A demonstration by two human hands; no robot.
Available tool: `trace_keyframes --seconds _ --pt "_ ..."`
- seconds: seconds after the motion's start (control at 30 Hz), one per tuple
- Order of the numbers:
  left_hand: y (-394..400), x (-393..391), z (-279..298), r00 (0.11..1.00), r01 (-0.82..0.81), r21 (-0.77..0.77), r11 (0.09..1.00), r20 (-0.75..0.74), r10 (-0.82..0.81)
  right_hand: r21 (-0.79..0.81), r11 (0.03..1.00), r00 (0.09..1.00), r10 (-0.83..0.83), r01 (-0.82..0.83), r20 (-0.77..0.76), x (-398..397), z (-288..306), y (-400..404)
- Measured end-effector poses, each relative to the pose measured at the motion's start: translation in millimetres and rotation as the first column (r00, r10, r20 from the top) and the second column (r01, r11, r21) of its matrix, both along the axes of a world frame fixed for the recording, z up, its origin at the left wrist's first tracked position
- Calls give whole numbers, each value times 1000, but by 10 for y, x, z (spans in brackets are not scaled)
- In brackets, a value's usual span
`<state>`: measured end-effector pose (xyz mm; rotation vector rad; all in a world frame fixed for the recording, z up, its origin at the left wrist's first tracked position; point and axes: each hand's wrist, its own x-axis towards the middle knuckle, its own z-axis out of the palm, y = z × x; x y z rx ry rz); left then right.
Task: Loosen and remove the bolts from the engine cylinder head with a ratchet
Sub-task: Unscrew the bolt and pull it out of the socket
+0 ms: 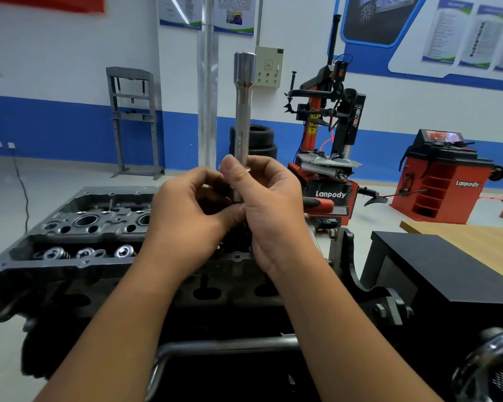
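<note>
Both hands meet at the centre of the view, over the dark grey cast-metal engine cylinder head (79, 227), which stretches from 9 o'clock to the middle and sits on a black steel stand (360, 271). The right hand (270, 210) curls its fingers and thumb round the lower end of a long polished-steel socket extension (243, 111) that stands upright toward 12 o'clock, its wider socket end on top. The left hand (189, 210) has its fingers bent in against the bottom of the same bar, pinching something there; what it pinches is hidden behind the fingers. A red-and-black ratchet handle (317, 203) sticks out at 3 o'clock from behind the right hand; its head is covered by that hand. Whether any bolt is on the tool cannot be told.

The right half of the cylinder head is hidden by the forearms. In its open top, round bores and three shiny valve spring retainers (84, 252) show in the near trough.

At 2 o'clock stands a red-and-black tyre changer (328, 169) marked "Lanpody" and "power". At 3 o'clock a red wheel balancer (445, 184) also reads "Lanpody"; its open side shelves are too dark to read. The wall posters (462, 33) are blurred and unreadable. A chrome curved part (488, 361) at 5 o'clock is cut off by the frame edge.
</note>
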<state>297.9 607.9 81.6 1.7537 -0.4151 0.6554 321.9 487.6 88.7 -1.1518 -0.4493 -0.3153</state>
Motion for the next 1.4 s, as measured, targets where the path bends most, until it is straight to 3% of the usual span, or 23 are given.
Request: trace_keyframes --seconds 0.2,0.4,0.57,0.8,0.97,1.17,1.3,1.4 --pt "10 -3 22 989 142 67 988 -52 -138 -20 1000 1000 9 -9 11 10 5 9" --pt "-16 -6 6 998 -61 42 997 6 60 -11 1000 1000 1 -1 28 9 -7 -1" --pt "27 -5 27 988 146 72 987 -58 -142 -72 997 999 -22 25 40 10 -7 8" --pt "-9 11 -6 999 -52 26 998 -4 52 -25 1000 999 4 -3 41 9 -9 14" --pt "14 -19 32 985 163 84 983 -61 -159 -49 999 999 8 -6 35 14 -2 16" --pt "-24 -16 5 998 -56 26 998 -20 57 5 1000 999 -30 30 11 29 -9 11" --pt "2 -28 34 990 124 33 992 -78 -121 25 999 1000 -28 29 -9 13 1 0" --pt "-8 -21 35 991 105 8 994 -79 -104 5 999 999 34 -34 -7 16 6 -12"
